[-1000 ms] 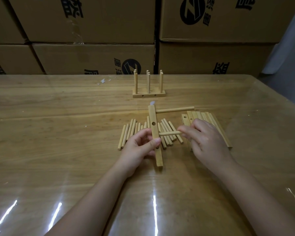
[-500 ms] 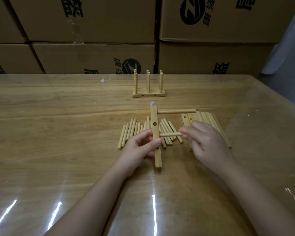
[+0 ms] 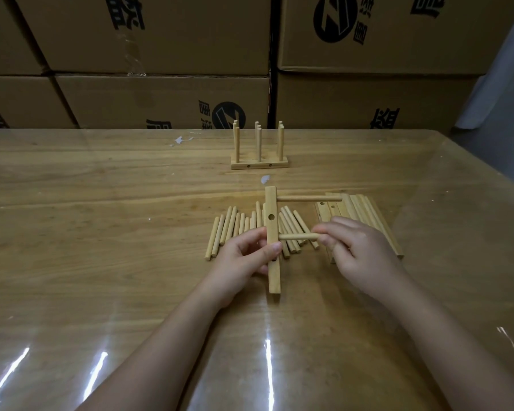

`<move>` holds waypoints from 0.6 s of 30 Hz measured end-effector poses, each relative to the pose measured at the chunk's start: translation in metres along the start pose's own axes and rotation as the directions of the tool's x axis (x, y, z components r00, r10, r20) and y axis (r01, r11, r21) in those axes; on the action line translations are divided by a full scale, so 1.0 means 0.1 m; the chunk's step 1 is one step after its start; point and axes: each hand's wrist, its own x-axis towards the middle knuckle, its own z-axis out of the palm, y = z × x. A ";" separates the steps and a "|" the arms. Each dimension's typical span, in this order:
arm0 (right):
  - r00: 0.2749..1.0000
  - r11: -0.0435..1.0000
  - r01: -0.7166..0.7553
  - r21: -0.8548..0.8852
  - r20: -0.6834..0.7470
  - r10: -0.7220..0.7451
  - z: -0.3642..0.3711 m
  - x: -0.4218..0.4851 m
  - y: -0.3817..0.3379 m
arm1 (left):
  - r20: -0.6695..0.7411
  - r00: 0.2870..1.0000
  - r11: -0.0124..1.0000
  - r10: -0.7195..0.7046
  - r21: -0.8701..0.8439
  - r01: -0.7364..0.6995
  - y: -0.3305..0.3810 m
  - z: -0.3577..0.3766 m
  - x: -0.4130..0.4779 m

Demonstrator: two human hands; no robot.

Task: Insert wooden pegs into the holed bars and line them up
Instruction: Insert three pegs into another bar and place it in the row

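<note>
My left hand (image 3: 244,256) grips a holed wooden bar (image 3: 272,229), held lengthwise over the table. One peg (image 3: 309,198) sticks out sideways from its far end, and an empty hole shows mid-bar. My right hand (image 3: 359,250) pinches a second peg (image 3: 297,236), whose tip meets the bar's right side near my left thumb. Loose pegs (image 3: 229,229) lie in a row under and left of the bar. A stack of holed bars (image 3: 365,212) lies under my right hand. Finished bars with upright pegs (image 3: 259,157) stand farther back.
The wooden table (image 3: 101,232) has a glossy clear cover. Cardboard boxes (image 3: 161,93) are stacked along its far edge. The table's right edge (image 3: 487,185) runs diagonally, and small white scraps (image 3: 180,140) lie near the back.
My right hand has pushed the second peg leftward until its tip meets the bar. The bar has shifted slightly, and my left hand keeps its grip.
</note>
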 end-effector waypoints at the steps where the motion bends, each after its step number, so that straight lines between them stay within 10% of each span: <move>1: 1.000 1.000 -0.017 0.017 0.007 0.017 0.00 0.00 0.00 | 0.002 1.000 1.000 -0.001 0.009 0.001 0.00 0.00 0.00; 8: 0.987 0.978 -0.155 0.140 0.061 0.148 0.03 0.02 0.03 | 0.000 1.000 1.000 0.000 0.019 0.000 0.01 0.01 -0.01; 18: 0.991 0.957 0.046 -0.285 0.137 -0.007 0.19 -0.03 -0.13 | -0.047 0.998 0.996 -0.049 -0.082 0.045 -0.01 0.07 0.02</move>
